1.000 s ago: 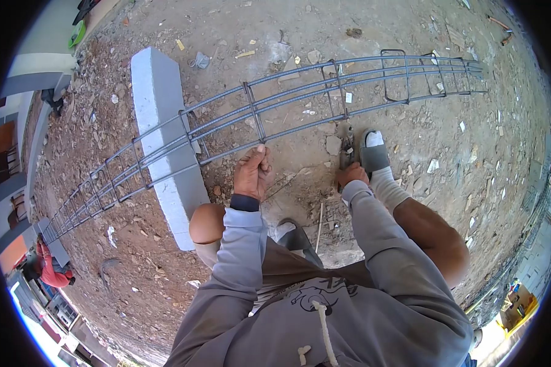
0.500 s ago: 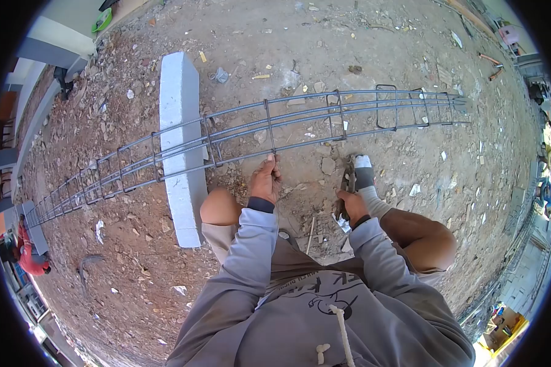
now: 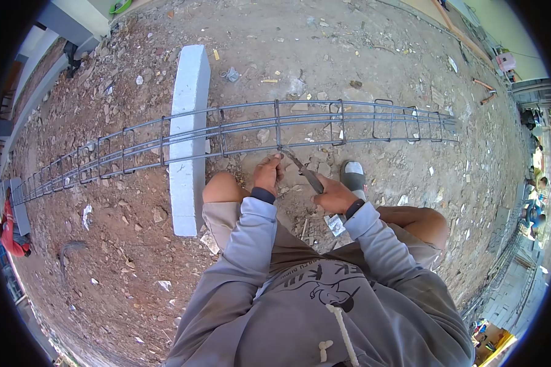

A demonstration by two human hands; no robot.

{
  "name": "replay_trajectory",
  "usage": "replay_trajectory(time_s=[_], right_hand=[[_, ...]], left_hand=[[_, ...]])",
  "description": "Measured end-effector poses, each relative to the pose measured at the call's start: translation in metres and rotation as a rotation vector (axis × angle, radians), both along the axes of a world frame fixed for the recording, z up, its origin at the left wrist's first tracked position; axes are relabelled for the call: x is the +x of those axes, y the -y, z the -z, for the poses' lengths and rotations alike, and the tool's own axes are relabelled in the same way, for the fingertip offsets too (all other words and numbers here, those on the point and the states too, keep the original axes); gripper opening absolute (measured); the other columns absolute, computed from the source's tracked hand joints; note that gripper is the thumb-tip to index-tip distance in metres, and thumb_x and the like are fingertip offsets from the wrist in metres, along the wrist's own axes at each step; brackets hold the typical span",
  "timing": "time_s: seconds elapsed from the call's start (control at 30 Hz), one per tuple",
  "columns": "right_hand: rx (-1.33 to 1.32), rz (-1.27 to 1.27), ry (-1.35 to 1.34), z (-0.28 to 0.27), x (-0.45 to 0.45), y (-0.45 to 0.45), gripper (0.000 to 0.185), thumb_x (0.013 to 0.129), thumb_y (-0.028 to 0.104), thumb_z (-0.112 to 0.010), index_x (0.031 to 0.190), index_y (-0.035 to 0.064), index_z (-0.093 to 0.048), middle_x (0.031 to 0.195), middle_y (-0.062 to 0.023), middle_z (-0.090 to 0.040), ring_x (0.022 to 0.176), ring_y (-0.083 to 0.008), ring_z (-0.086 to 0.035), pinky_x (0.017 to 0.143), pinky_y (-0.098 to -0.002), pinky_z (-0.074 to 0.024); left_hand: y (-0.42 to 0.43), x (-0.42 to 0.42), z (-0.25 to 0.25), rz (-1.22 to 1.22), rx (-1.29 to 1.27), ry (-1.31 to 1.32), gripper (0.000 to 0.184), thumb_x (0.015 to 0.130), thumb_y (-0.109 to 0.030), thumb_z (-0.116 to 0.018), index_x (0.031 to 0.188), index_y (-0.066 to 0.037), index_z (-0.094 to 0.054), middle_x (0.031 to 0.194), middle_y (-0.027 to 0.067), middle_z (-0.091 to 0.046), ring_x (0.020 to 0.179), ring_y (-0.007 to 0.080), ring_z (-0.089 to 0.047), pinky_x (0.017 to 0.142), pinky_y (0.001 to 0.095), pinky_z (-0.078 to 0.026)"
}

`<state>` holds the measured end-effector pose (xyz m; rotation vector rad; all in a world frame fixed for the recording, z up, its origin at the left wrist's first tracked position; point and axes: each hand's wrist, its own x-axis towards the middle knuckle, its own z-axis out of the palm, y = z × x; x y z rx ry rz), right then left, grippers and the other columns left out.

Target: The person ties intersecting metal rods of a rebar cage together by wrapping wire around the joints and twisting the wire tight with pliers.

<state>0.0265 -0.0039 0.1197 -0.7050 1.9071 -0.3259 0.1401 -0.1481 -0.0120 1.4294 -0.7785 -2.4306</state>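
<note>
A long steel rebar cage (image 3: 278, 125) with square stirrups stretches across the view, resting over a pale block (image 3: 187, 189). My left hand (image 3: 267, 175) is just below the cage's near bar, beside a stirrup. Its thumb and fingers are pinched together, and whatever is between them is too small to make out. In my right hand (image 3: 335, 197) is a pair of pincers (image 3: 313, 179), gripped by the handles. Their jaws point up and left, close to the near bar and the left fingertips. I cannot tell whether the jaws touch anything.
Rubble and paper scraps litter the dirt ground (image 3: 128, 244). At the far left, a person in red (image 3: 11, 229) is by a second block (image 3: 19, 205) under the cage's end. Orange pipe pieces (image 3: 487, 98) lie at upper right. My foot (image 3: 352, 176) is right of the pincers.
My right hand has raised the pincers up and left, from beside my foot to the near bar by my left hand. The left hand stays pinched near the stirrup. The view has shifted slightly.
</note>
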Motion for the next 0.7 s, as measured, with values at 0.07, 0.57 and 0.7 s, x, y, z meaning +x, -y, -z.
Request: replay_trajectory(time_s=[0.07,0.57,0.7], right_hand=[[0.07,-0.104,-0.077,-0.016,-0.001,0.013,0.073,0.071,0.016,-0.054,0.14,0.0095,-0.032,0.107,-0.0278,-0.059,0.104,-0.0371,-0.056,0.087,-0.04,-0.045],[0.041,0.345,0.568,0.034,0.024,-0.004,0.037,0.084,0.023,-0.058,0.107,-0.0053,-0.055,0.094,-0.0135,-0.063,0.077,-0.0225,-0.064,0.056,-0.0326,-0.0492],[-0.255,0.718,1.233,0.058,0.053,-0.021,0.034,0.088,0.032,-0.059,0.099,-0.0009,-0.06,0.081,-0.0065,-0.063,0.065,-0.0161,-0.062,0.047,-0.0244,-0.0435]], left_hand=[[-0.001,-0.001,0.003,0.018,-0.05,-0.003,0.016,0.087,-0.024,-0.061,0.092,-0.009,-0.065,0.062,-0.0047,-0.05,0.052,0.009,-0.048,0.049,0.0248,-0.042],[-0.003,-0.004,-0.035,-0.022,0.266,-0.016,0.028,0.083,-0.032,-0.06,0.098,-0.009,-0.061,0.086,0.0037,-0.063,0.084,0.0174,-0.06,0.079,0.0393,-0.047],[-0.014,-0.012,-0.02,0.022,0.406,-0.351,0.028,0.084,-0.024,-0.058,0.104,-0.005,-0.056,0.086,0.0061,-0.064,0.08,0.0209,-0.062,0.079,0.0395,-0.05]])
